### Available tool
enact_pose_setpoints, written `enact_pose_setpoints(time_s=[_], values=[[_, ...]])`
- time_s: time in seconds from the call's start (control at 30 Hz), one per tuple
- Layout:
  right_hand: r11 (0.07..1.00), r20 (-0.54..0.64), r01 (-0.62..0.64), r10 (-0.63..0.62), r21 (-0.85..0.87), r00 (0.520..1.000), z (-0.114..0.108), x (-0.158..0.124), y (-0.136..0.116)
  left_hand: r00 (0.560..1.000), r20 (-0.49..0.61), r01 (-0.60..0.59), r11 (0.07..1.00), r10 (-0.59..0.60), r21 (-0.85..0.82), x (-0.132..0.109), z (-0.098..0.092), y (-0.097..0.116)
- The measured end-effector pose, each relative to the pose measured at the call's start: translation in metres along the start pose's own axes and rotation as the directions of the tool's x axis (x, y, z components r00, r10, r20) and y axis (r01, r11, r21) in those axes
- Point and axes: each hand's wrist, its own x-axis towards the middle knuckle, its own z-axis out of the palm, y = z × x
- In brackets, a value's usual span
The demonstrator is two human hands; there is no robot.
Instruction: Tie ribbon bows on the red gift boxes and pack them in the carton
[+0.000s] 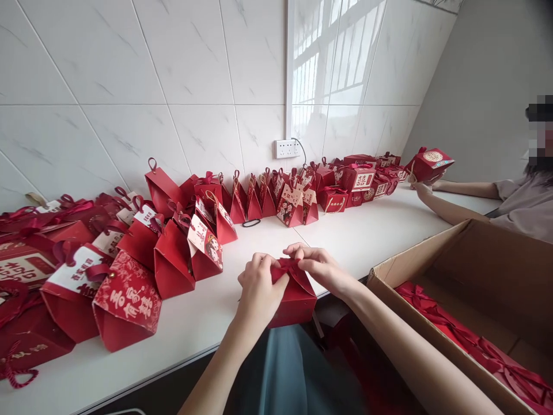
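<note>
A red gift box with a ribbon at its top is at the front edge of the white table, close to my body. My left hand wraps round the box's upper left side, its thumb and fingers pressed near the ribbon. From the right, my right hand reaches over the top, its fingers closed on the red ribbon. Parts of the ribbon are hidden behind my fingers.
Many red boxes with ribbon loops fill the left and back of the white table. An open cardboard box holding red ribboned boxes stands at the right. Beyond it, a person's hands hold a red box.
</note>
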Motion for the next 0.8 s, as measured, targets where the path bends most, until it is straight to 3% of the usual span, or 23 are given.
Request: enact_pose_setpoints(time_s=[0.13, 0.27, 0.5, 0.63, 0.8], values=[[0.96, -0.132, 0.029, 0.009, 0.279, 0.991, -0.008, 0.005, -0.005, 1.0, -0.011, -0.019, 0.999, 0.019, 0.048, 0.001, 0.005, 0.003], [0.907, -0.214, 0.096, -0.007, 0.409, 0.977, -0.018, 0.003, -0.03, 0.999, -0.032, 0.01, 1.0, -0.011, -0.027, 0.002, 0.004, 0.001], [0.968, -0.268, 0.108, -0.044, 0.229, 0.962, -0.033, -0.002, -0.055, 0.99, 0.085, 0.14, 0.916, -0.117, -0.376, 0.019, -0.019, -0.01], [0.976, -0.268, 0.118, -0.066, 0.182, 0.961, -0.036, -0.004, -0.062, 0.993, 0.076, 0.11, 0.924, -0.088, -0.367, 0.025, -0.035, -0.019], [0.979, -0.281, 0.137, -0.091, 0.15, 0.956, -0.04, -0.007, -0.069, 0.973, 0.203, 0.164, 0.942, -0.107, -0.293, 0.025, -0.056, -0.034]])
